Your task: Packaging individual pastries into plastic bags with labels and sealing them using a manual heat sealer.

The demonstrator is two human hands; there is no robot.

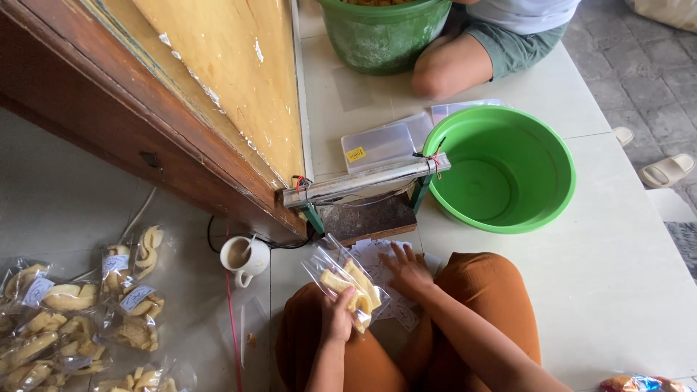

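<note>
Left hand held a snack bag while the right reached for paper labels.

The left hand (337, 319) was closed around a clear plastic bag of pale yellow chips (348, 284), held tilted above the lap, mouth unsealed. The right hand (409, 270) lay flat, fingers spread and gripping nothing, on a pile of small white paper slips (377, 263) on the floor before the metal bar sealer (367, 181). Done well, a single slip would go in flat, the bag's mouth kept straight and free of crumbs.

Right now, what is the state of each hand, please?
Left hand: closed on a clear bag of yellow chips.
Right hand: open, flat on the small paper labels on the floor.
</note>
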